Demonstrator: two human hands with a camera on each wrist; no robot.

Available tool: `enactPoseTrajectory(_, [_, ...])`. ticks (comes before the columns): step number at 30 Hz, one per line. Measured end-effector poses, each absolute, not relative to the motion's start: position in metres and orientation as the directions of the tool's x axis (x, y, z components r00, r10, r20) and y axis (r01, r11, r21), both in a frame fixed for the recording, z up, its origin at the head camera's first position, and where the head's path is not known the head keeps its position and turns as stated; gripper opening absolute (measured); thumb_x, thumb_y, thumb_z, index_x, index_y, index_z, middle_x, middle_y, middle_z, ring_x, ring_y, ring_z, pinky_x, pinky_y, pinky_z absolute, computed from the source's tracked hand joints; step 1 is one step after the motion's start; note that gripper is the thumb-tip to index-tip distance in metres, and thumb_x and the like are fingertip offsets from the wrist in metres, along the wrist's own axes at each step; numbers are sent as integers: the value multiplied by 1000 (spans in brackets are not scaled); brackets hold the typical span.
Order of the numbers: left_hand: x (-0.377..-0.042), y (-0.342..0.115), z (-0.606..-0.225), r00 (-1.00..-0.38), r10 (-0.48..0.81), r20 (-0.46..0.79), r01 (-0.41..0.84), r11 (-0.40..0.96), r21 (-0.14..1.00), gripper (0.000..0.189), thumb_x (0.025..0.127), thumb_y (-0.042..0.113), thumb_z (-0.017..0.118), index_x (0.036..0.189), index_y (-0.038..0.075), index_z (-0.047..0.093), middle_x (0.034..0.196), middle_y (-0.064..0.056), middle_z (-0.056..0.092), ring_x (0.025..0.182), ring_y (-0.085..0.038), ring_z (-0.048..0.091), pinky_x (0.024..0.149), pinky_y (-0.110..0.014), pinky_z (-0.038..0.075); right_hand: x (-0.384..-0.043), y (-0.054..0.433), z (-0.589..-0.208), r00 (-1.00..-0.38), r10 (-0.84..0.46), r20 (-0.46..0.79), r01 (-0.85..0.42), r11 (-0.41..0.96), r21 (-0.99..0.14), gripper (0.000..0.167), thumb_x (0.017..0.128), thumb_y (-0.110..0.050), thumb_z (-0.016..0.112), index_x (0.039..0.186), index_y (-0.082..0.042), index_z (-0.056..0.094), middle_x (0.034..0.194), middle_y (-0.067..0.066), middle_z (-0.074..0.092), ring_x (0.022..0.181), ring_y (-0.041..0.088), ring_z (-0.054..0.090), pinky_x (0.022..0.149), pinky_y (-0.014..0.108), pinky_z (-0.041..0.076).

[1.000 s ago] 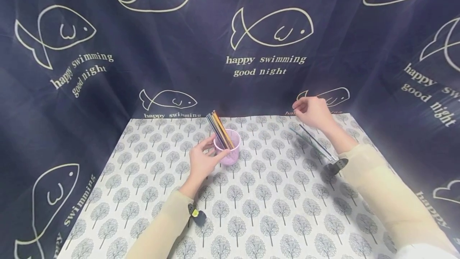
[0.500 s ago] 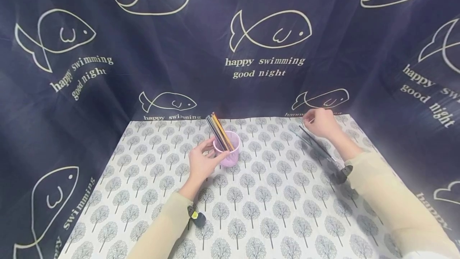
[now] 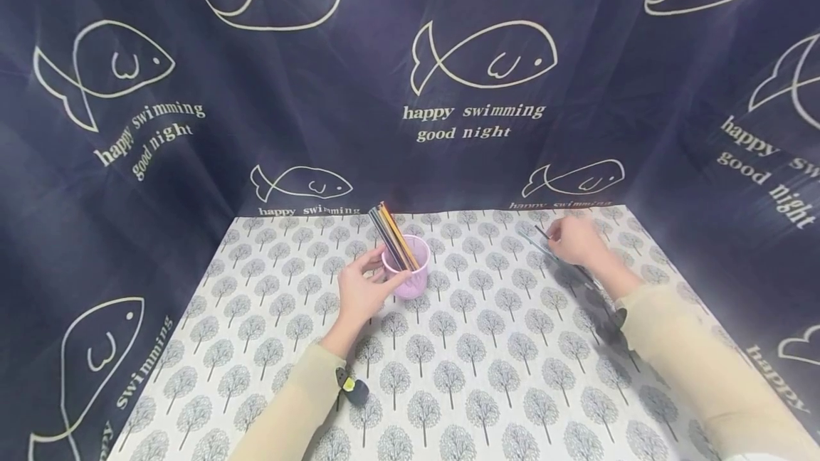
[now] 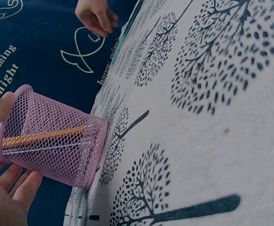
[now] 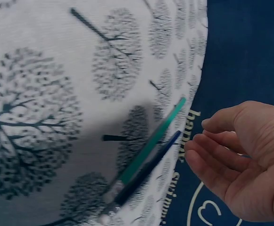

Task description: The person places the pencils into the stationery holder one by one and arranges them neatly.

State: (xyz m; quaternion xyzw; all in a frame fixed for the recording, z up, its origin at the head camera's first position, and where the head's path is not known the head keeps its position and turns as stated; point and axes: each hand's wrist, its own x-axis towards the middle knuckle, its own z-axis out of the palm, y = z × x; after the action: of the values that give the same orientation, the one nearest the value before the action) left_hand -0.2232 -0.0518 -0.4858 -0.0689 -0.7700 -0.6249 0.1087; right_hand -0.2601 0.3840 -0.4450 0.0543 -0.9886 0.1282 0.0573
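Observation:
My left hand (image 3: pixel 366 284) holds a pink mesh pen cup (image 4: pixel 56 136) by its rim, thumb on one side and fingers on the other. Several pencils (image 3: pixel 393 237), orange and dark ones among them, lean to the left inside the cup. My right hand (image 5: pixel 250 162) is over the far right of the table, its fingers loosely bent with nothing between them. Close to its fingertips lie a slim teal stick (image 5: pixel 151 143) and a dark blue one (image 5: pixel 148 169), side by side, with clear or silvery near ends. Whether these are pens or pencils is unclear.
A white cloth with grey trees covers the table (image 3: pixel 448 375). Behind it and at both sides hangs a dark blue fish-print curtain (image 3: pixel 359 91), close to the table's back edge. A small dark device with a yellow spot (image 3: pixel 349 383) sits at the left wrist.
My right hand has moved down and slightly right, closer to the two sticks on the table. The left hand and the pen cup have stayed in place.

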Motion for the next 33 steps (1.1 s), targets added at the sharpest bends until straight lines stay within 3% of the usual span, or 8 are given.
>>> enactPoseTrajectory(7, [-222, -52, -489, -972, -29, 234, 223, 208, 952, 72, 71, 24, 100, 133, 3, 71, 121, -17, 77, 114, -32, 75, 95, -37, 67, -250, 386, -458, -998, -55, 38, -63, 969, -240, 25, 91, -9, 69, 105, 12, 72, 97, 31, 75, 82, 42, 74, 79, 58, 66])
enactPoseTrajectory(15, [-222, -52, -490, -964, -30, 263, 251, 215, 944, 69, 73, 24, 100, 132, 3, 72, 120, -18, 78, 112, -34, 76, 92, -35, 68, -250, 386, -468, -998, 33, -61, 47, 969, -243, 18, 90, -11, 72, 92, 7, 76, 79, 20, 76, 62, 22, 67, 54, 34, 62])
enactPoseTrajectory(24, [-223, -53, -489, -966, -34, 256, 244, 209, 947, 69, 72, 23, 100, 132, 3, 72, 120, -18, 78, 112, -34, 76, 92, -34, 68, -249, 379, -468, -998, 23, -62, 39, 962, -269, 21, 95, -6, 68, 104, 12, 73, 94, 29, 76, 71, 27, 73, 63, 40, 68])
enactPoseTrajectory(33, [-223, -52, -489, -961, -40, 275, 261, 209, 942, 69, 71, 23, 100, 132, 3, 72, 118, -18, 78, 111, -33, 77, 92, -36, 68, -262, 378, -450, -996, -55, 77, -73, 967, -246, 14, 91, -7, 71, 94, 6, 74, 88, 23, 76, 76, 35, 71, 76, 56, 65])
